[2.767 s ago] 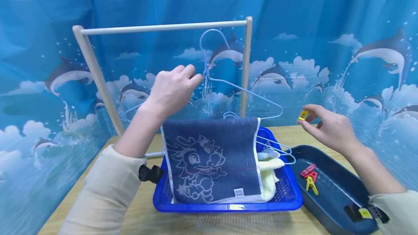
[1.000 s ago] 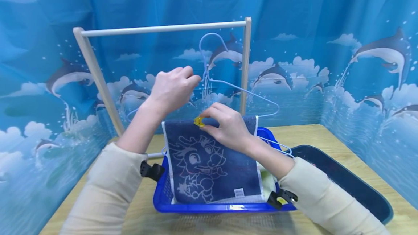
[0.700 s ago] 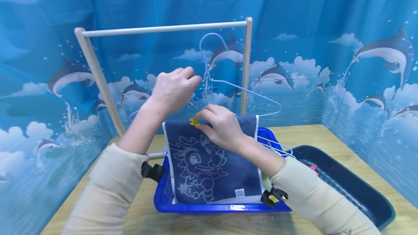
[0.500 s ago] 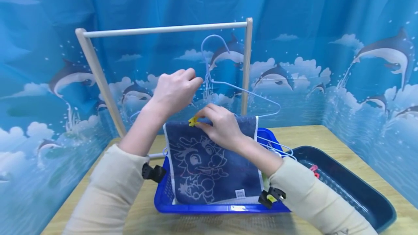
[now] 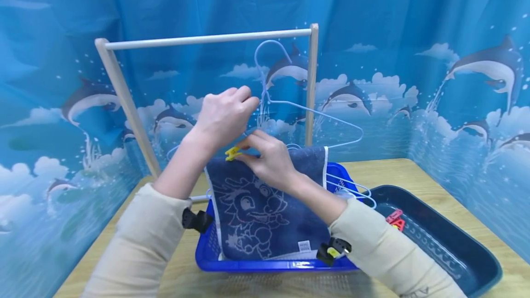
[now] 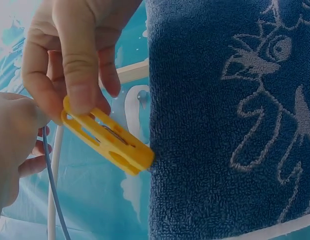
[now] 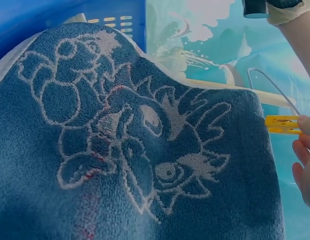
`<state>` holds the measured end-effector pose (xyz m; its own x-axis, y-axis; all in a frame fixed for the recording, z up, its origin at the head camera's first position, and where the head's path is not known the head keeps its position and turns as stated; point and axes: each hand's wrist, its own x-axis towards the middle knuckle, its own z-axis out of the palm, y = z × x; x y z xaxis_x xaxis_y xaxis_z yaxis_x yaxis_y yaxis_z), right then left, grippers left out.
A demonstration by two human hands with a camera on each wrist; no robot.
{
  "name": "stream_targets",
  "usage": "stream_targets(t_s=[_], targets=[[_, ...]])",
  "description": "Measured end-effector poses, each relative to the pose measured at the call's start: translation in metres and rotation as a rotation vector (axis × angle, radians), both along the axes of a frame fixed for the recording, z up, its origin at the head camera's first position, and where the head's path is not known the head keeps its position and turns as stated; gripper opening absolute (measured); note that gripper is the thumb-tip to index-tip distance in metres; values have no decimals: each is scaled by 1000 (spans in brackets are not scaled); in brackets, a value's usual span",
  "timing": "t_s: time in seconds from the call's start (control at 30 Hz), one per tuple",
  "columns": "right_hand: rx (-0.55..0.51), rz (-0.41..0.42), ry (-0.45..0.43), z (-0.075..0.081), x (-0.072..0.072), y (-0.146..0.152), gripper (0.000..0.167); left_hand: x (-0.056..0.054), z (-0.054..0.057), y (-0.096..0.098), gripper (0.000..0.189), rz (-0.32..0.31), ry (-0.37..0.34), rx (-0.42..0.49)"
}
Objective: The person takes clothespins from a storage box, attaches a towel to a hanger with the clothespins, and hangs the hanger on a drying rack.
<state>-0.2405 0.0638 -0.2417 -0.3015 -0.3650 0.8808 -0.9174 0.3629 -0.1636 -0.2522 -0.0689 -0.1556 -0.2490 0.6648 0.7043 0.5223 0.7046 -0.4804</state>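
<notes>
My left hand point(image 5: 225, 115) grips a light-blue wire hanger point(image 5: 323, 113) near its neck. A dark blue towel point(image 5: 265, 210) with a white dragon drawing drapes from the hanger, its lower end over the blue basket. Between thumb and fingers my right hand point(image 5: 268, 159) pinches a yellow clothespin point(image 5: 233, 153) at the left part of the towel's top edge. In the left wrist view the clothespin point(image 6: 107, 137) has its nose right at the towel's fold; whether it bites the cloth I cannot tell. The right wrist view shows the clothespin point(image 7: 281, 125) beside that same edge.
Under the towel stands the blue basket point(image 5: 281, 266), with more hangers point(image 5: 352, 185) sticking out. A dark tray point(image 5: 468, 243) at right holds red clothespins point(image 5: 395, 219) and a bit of yellow. Behind stands a drying rack point(image 5: 207, 39) with a bare bar.
My right hand has brought the yellow clothespin from above the tray to the towel's top edge, then shifted left along it. My left hand has kept its grip on the hanger.
</notes>
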Motion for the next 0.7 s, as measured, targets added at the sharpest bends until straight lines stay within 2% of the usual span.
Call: stream_targets(t_s=[0.1, 0.37, 0.7], targets=[[16, -11, -9, -1, 1, -2, 14, 0, 0, 0, 18, -13, 1, -2], [73, -124, -10, -5, -1, 3, 16, 2, 1, 0, 17, -30, -35, -10], [53, -144, 13, -5, -1, 6, 14, 5, 8, -2, 17, -21, -76, -15]])
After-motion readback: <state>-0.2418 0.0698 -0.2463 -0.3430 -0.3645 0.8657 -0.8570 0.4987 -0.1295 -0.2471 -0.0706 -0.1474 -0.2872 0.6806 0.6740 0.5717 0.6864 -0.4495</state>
